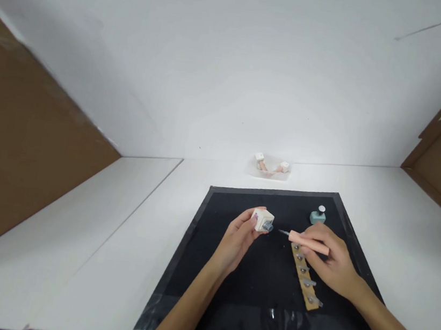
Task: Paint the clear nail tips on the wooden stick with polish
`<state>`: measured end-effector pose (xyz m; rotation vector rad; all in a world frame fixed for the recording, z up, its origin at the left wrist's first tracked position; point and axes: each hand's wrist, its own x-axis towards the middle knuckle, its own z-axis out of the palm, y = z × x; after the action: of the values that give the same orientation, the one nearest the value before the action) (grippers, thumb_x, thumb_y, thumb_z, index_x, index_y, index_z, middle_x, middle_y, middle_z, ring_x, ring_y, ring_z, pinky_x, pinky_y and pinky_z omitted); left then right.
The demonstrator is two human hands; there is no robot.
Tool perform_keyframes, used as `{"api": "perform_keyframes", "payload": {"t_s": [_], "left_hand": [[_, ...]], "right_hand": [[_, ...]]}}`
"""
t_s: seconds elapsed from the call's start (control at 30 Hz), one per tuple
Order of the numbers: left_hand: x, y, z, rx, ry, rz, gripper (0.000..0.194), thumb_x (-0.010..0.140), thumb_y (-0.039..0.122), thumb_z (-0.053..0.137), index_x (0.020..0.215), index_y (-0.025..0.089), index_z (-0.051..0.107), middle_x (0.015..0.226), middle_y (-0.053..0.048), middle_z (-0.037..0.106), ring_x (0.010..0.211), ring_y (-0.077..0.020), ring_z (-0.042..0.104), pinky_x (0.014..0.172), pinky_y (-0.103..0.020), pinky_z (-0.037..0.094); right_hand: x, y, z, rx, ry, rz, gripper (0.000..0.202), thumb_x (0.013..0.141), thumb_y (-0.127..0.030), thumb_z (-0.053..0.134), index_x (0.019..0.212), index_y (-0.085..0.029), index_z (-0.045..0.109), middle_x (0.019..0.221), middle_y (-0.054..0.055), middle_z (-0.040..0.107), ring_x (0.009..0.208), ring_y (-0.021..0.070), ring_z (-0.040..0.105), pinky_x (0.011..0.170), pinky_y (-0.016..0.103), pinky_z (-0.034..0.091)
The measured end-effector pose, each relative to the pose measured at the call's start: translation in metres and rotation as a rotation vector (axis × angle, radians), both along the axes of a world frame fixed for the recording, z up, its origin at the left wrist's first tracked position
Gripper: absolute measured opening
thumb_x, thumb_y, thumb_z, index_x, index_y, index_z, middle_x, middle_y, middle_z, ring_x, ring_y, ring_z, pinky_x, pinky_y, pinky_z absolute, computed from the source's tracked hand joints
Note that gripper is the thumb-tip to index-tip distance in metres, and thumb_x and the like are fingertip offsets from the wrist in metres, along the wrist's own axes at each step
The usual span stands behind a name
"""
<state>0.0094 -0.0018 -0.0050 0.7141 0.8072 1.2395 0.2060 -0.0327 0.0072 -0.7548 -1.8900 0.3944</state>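
Holding a white cube (261,219) between the thumb and fingers of my left hand (238,237), I keep it above the black mat (253,288), with a grey-blue knob (267,226) on its side toward my right. My right hand (328,257) is closed around a peach handle (307,243), gripped like a pen, its thin dark tip (283,232) pointing at the knob but apart from it. Below the handle, a tan strip (307,286) carries a row of small clear pieces (309,283). Just beyond my right hand sits a teal bottle (317,217) with a pale round top (321,209). Farther back on the white worktop (121,238), near the wall (233,69), a clear tray (270,174) holds two more white cubes (259,157) with peach-coloured parts.
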Motion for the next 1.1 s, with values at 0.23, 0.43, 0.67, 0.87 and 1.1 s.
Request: {"api": "perform_keyframes", "payload": {"t_s": [0.23,0.43,0.67,0.87,1.1], "left_hand": [[-0.0004,-0.002,0.0034,0.011,-0.021,-0.006,0.035,0.061,0.034,0.077,0.089,0.014,0.071,0.085,-0.005,0.068,0.077,-0.0143,0.06,0.072,-0.025,0.048],[-0.0012,-0.0013,-0.0003,0.022,-0.019,0.025,0.034,0.062,0.032,0.077,0.09,0.014,0.071,0.087,-0.006,0.069,0.08,-0.016,0.061,0.076,-0.027,0.046],[-0.0002,-0.0012,-0.0003,-0.007,-0.025,0.026,0.037,0.057,0.034,0.08,0.089,0.017,0.073,0.089,-0.005,0.071,0.083,-0.0156,0.062,0.082,-0.026,0.045],[0.0008,-0.0014,-0.0023,0.016,-0.013,-0.006,0.04,0.059,0.037,0.078,0.093,0.017,0.073,0.093,-0.008,0.072,0.092,-0.0199,0.063,0.09,-0.031,0.043],[0.0011,-0.0014,-0.0016,0.04,-0.002,-0.026,0.041,0.06,0.039,0.077,0.095,0.017,0.072,0.095,-0.008,0.072,0.096,-0.0221,0.062,0.095,-0.035,0.041]], "right_hand": [[-0.0067,-0.0026,0.0012,0.084,-0.026,0.026,0.02,0.084,-0.009,0.052,0.099,-0.021,0.058,0.074,0.003,0.059,0.066,0.0165,0.057,0.056,0.029,0.049],[-0.0093,-0.0038,-0.0004,0.148,-0.097,0.013,0.021,0.085,-0.007,0.051,0.102,-0.019,0.056,0.074,0.004,0.061,0.067,0.0164,0.056,0.056,0.029,0.049],[-0.01,-0.0019,-0.0015,0.207,-0.16,-0.008,0.022,0.087,-0.007,0.049,0.105,-0.018,0.054,0.075,0.006,0.063,0.066,0.0168,0.056,0.056,0.03,0.049],[-0.0082,-0.0026,-0.0029,0.206,-0.209,-0.01,0.023,0.087,-0.009,0.05,0.108,-0.017,0.053,0.076,0.007,0.064,0.066,0.017,0.057,0.056,0.03,0.05],[-0.0099,-0.0022,-0.0021,0.21,-0.227,-0.014,0.03,0.087,-0.009,0.05,0.114,-0.02,0.053,0.075,0.005,0.063,0.064,0.0169,0.057,0.055,0.03,0.049]]}}
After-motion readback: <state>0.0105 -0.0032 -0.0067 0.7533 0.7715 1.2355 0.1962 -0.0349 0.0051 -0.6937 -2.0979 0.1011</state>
